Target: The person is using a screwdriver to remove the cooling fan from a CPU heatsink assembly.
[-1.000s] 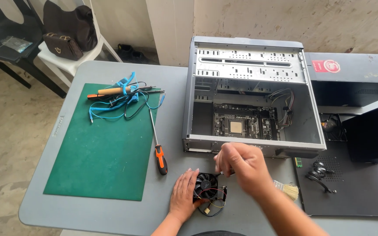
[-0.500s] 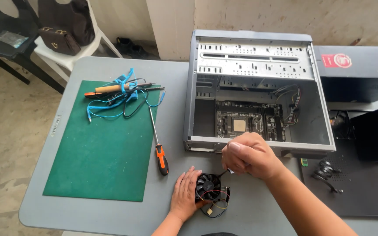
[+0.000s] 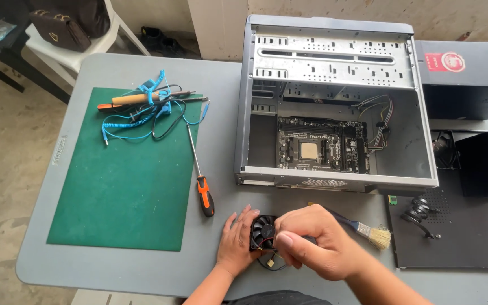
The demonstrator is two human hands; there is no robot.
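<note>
Steadying black fan (image 3: 264, 230) flat-palmed, left hand (image 3: 238, 243); right hand (image 3: 312, 245) curled closed over fan's right edge.

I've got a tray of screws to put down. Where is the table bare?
The green mat is bare below the blue cable tangle, left of the screwdriver. It is crowded at the front edge: both hands, left and right, on the fan, the brush beside them.

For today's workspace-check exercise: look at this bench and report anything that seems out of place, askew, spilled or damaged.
Nothing looks spilled or broken. Small oddities: the long screwdriver lies half off the green mat, and the blue coiled cable is tangled with other tools. The computer case lies open on its side. Both hands, left and right, are on a small black fan.
</note>
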